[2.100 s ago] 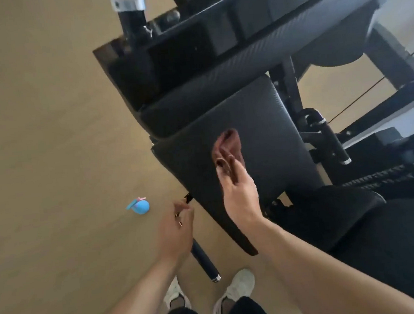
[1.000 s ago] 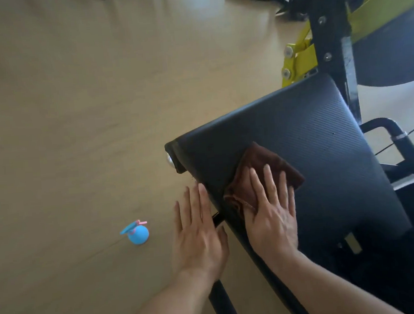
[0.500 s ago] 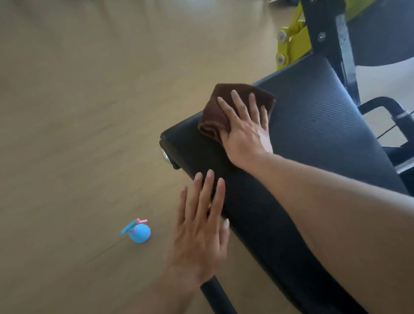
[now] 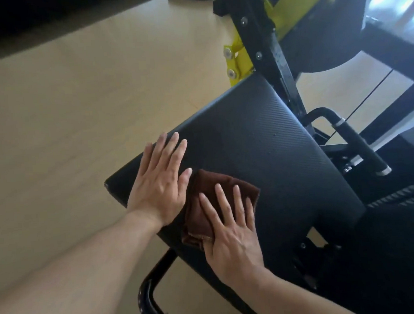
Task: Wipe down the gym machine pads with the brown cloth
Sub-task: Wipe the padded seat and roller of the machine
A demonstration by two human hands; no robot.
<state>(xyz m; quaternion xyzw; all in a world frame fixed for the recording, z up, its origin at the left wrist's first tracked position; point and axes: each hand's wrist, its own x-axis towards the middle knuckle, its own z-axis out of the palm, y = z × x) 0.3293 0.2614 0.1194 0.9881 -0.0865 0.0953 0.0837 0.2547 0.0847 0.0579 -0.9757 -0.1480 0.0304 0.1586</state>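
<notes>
Our right hand [image 4: 231, 231] lies flat and open on the brown cloth [image 4: 211, 196], pressing it onto the black pad [image 4: 261, 142] without gripping it. Our left hand [image 4: 160, 180] lies flat beside it, fingers spread, holding nothing.

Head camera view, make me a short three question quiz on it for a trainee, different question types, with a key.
1. True or false: the right hand lies flat on the brown cloth, pressing it to the black pad.
2. Where is the left hand? A) gripping the black handle B) flat on the pad beside the cloth C) on the floor
3. Fill in: the bracket beyond the pad's far edge is ____ in colour.

Key: 1 true; 2 B; 3 yellow.
</notes>
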